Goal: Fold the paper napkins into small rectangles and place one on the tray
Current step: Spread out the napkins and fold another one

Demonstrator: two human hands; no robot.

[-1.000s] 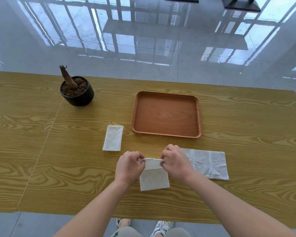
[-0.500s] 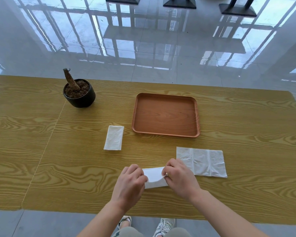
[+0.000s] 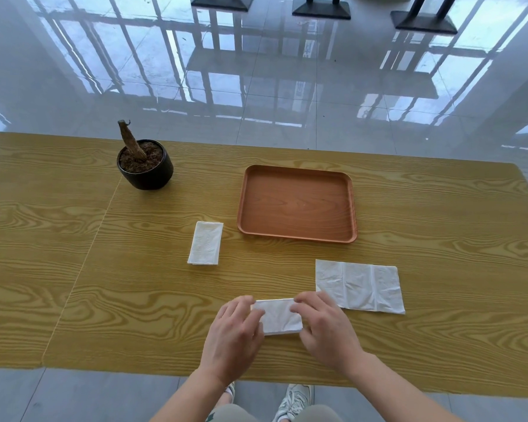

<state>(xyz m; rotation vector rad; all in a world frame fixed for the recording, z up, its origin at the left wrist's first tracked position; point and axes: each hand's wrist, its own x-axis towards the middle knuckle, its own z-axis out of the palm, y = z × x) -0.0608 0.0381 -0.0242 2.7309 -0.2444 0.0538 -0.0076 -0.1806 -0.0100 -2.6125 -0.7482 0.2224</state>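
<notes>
Both hands press a napkin point(image 3: 279, 318) flat on the counter point(image 3: 73, 284) at its near edge. The left hand point(image 3: 235, 333) lies over the napkin's left end and the right hand point(image 3: 326, 327) over its right end, fingers spread and resting on the paper, each grip loose and apart rather than pinched. The step in hand looks like creasing a fold on the second napkin. A folded one point(image 3: 205, 243) lies just left of the tray point(image 3: 352, 208), which holds nothing; a flat one point(image 3: 360, 286) lies to the right, untouched. Next probably comes either another fold or lifting a rectangle onto the tray, which calls for pinching the layers so they do not spring apart.
</notes>
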